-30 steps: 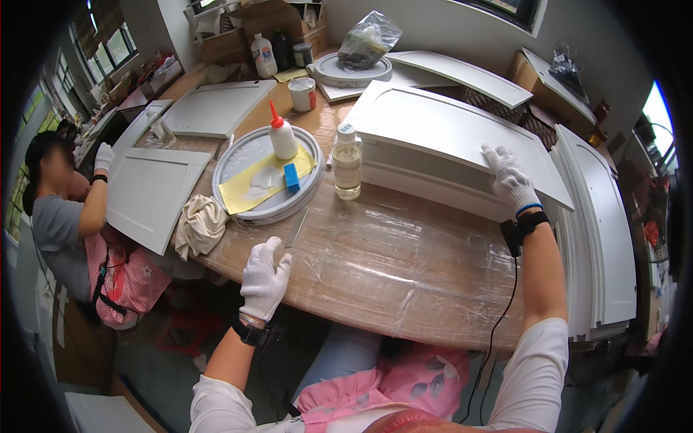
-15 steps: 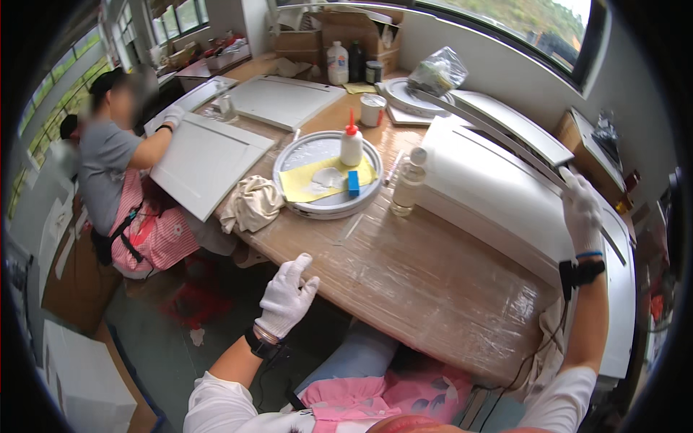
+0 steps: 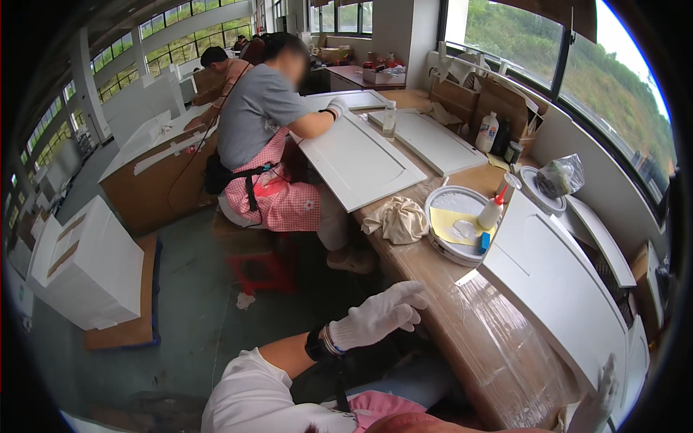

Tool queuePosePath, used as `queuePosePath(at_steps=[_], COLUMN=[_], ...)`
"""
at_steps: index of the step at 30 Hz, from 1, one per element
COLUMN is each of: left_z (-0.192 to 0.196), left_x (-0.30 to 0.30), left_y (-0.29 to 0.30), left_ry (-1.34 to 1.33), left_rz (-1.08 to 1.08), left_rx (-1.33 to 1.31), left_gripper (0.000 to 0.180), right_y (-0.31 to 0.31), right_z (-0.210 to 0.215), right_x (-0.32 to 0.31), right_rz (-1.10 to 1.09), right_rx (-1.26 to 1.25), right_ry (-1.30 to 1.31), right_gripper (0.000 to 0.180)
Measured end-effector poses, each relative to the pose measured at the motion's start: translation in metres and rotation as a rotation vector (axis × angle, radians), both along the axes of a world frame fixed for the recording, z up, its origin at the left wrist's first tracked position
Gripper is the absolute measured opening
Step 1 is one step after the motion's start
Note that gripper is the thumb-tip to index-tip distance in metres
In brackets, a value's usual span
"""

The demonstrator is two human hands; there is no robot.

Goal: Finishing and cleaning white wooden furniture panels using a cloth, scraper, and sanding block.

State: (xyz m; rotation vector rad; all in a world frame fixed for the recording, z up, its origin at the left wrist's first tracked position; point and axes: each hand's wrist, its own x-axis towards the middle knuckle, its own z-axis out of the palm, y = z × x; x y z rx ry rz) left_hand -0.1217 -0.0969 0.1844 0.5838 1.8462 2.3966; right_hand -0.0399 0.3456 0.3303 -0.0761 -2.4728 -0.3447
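Observation:
A white door-like panel (image 3: 552,270) with a grooved outline slants across the right side of the table. At its near right corner is my right hand (image 3: 598,400), in a white glove, gripping the edge with the fingers pointing up; the lower frame edge cuts off part of it. My left hand (image 3: 379,315), gloved too, hovers just off the table's front edge. Its fingers are loosely bent and apart, with nothing in them. Past the panel's far left corner stands a round grey lid (image 3: 451,252) bearing yellow sandpaper (image 3: 451,225), a red-tipped squeeze bottle (image 3: 491,212) and a blue block (image 3: 484,243).
A crumpled cloth (image 3: 397,220) lies left of the lid. Beyond it, a co-worker (image 3: 263,115) in a checked apron handles another white panel (image 3: 364,160). More panels lean at the right by the window. White boxes (image 3: 90,270) stand on the floor at left.
The view has swung left. The right-hand panel now hides the clear bottle that stood in front of it. My right hand has come down to the panel's near corner; my left fingers are more spread.

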Motion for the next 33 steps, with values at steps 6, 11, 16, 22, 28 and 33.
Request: queuePosePath(at_steps=[6,11,16,22,28,33], left_z=[0.025,0.032,0.024,-0.020,-0.076,-0.109], left_x=[0.037,0.057,0.066,0.077,0.082,0.087], left_y=[-0.038,-0.049,-0.049,-0.052,-0.027,-0.015], left_ry=[-0.402,-0.554,-0.769,-0.749,-0.725,-0.793], left_rz=[-0.411,-0.533,-0.591,-0.511,-0.664,-0.741], left_rx=[0.408,0.474,0.633,0.644,0.540,0.562], left_gripper=[0.088,0.090,0.065,0.068,0.074,0.070], right_y=[-0.041,-0.055,-0.067,-0.089,-0.096,-0.098], right_z=[-0.018,-0.033,-0.054,-0.077,-0.122,-0.132], right_x=[0.032,0.053,0.080,0.101,0.174,0.188], right_rz=[0.083,0.251,0.362,0.428,0.351,0.284], right_rx=[0.198,0.156,0.178,0.149,0.096,-0.063], right_ry=[-0.116,-0.359,-0.319,-0.394,-0.599,-0.739], right_gripper=[0.044,0.035,0.033,0.044,0.049,0.047])
